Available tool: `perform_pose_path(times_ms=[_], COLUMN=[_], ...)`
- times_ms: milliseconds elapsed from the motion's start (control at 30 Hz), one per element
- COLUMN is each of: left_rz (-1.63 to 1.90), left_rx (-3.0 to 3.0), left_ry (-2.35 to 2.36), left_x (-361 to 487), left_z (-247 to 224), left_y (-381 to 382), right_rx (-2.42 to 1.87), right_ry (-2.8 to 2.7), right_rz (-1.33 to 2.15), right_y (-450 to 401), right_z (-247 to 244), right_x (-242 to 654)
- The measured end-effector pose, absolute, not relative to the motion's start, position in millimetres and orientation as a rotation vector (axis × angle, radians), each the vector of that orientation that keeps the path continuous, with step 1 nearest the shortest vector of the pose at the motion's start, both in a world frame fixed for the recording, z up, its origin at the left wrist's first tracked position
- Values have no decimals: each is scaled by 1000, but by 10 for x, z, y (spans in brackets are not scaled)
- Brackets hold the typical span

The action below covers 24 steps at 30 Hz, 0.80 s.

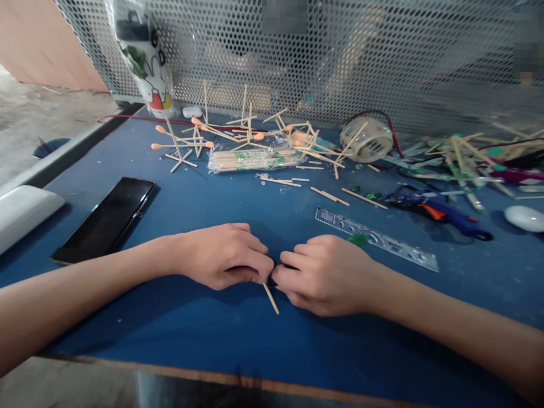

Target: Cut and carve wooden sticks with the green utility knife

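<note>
My left hand (232,255) is closed over the blue table, its fingertips pinching a short wooden stick (271,299) that points down toward the table's front edge. Beside it my right hand (325,275) is closed too, its fingertips nearly touching the left ones. Between the two hands a thin greenish thing shows near the stick; what the right fingers hold is hidden. A clear ruler (399,247) with a green piece on it lies just behind my right hand.
A black phone (108,218) lies at the left. Behind are a packet of sticks (255,159), stick structures with orange tips, a roll of tape (366,139) and a cup (148,73). A blue glue gun (442,212) and white mouse (525,219) are at the right.
</note>
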State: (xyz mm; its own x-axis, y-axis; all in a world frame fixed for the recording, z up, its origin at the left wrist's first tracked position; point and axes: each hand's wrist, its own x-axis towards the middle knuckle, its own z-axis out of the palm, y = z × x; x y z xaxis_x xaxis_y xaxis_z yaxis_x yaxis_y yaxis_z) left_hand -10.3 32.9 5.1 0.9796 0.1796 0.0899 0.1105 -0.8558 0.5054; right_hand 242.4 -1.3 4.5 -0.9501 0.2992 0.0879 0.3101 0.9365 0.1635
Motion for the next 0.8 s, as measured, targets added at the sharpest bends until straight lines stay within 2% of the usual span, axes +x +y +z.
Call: perform_pose_path(times_ms=[267,800], left_rz=[203,212], left_rx=[2658,2682], left_ry=[197,219], left_x=[-88,-83], left_z=[33,39], left_y=[316,301], right_rx=[-593,-532], right_ry=[-3039,-2978], right_rz=[-384,-503], right_y=[-142,-168], right_z=[38,-24], right_x=[2375,2372])
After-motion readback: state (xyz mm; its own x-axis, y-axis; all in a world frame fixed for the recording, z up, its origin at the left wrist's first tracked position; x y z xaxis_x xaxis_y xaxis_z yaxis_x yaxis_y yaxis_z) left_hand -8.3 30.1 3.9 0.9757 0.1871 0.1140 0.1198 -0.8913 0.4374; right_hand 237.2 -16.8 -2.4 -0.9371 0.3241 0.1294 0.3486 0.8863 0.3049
